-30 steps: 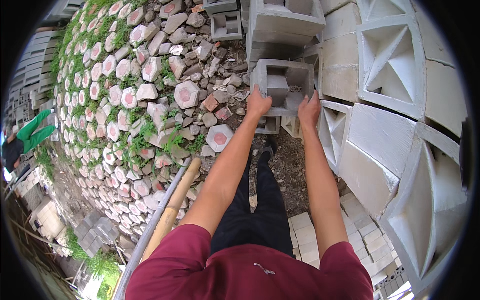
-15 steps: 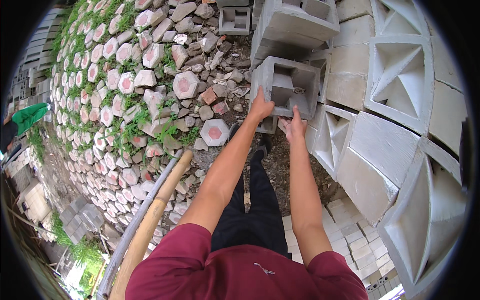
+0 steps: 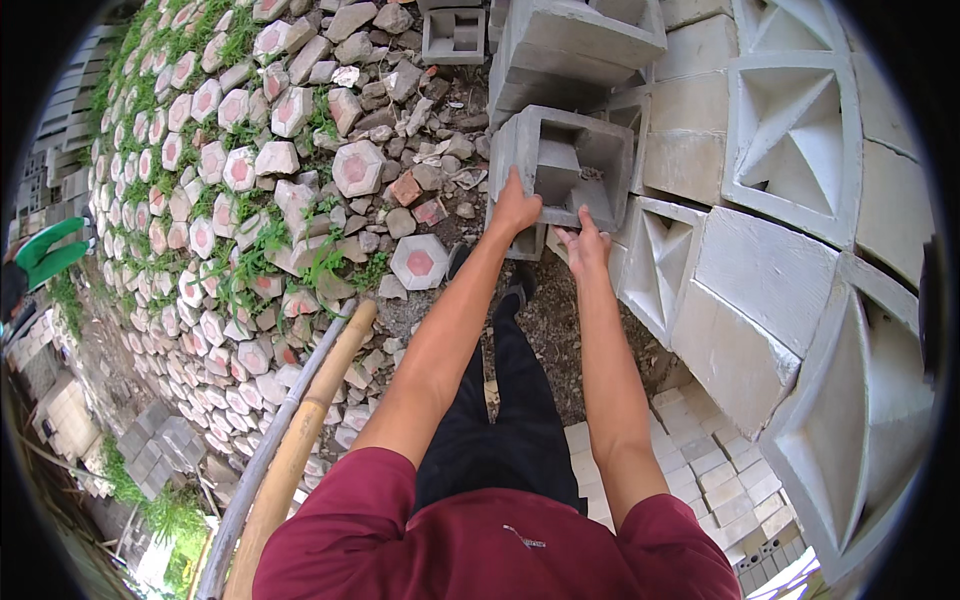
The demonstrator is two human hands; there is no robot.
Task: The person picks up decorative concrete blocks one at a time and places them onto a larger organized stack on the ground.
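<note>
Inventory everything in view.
held block: 1, grey, between hands
stacked blocks: several, grey, top
large blocks: several, pale, right
bricks: many, cream, lower right
pavers: many, pinkish white, left
rubble: many, greyish, upper centre
weeds: many, green, left
poles: 2, tan and grey, lower left
block pile: 1, grey, lower left
other person: 1, green and dark, left
left hand: 1, bare, on block
right hand: 1, bare, on block
arms: 2, bare, centre
shirt: 1, maroon, bottom
trousers: 1, black, centre
shoes: 2, dark, centre

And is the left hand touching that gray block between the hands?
Touching: the head view shows the left hand against the gray block, lower left corner.
</note>
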